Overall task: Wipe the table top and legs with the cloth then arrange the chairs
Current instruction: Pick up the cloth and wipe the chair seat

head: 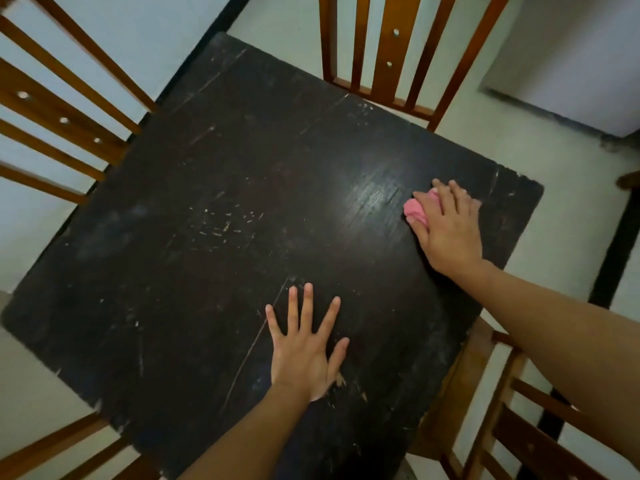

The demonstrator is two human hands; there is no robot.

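Observation:
A dark, scratched square table [214, 216] fills the view from above. My right hand [450, 230] lies over a bunched pink cloth [417, 210] near the table's right corner, with the fingers curled over the cloth and pressing it onto the top. My left hand [306, 344] rests flat on the table near the front edge, its fingers spread and straight. Wooden slatted chairs stand around the table: one at the far side [384, 53], one at the left [59, 112], one at the right front [502, 420] and one at the lower left [59, 452].
Pale floor tiles [512, 140] with dark strips surround the table. A white wall or cabinet [571, 57] stands at the upper right. Part of another brown wooden piece [630, 180] pokes in at the right edge.

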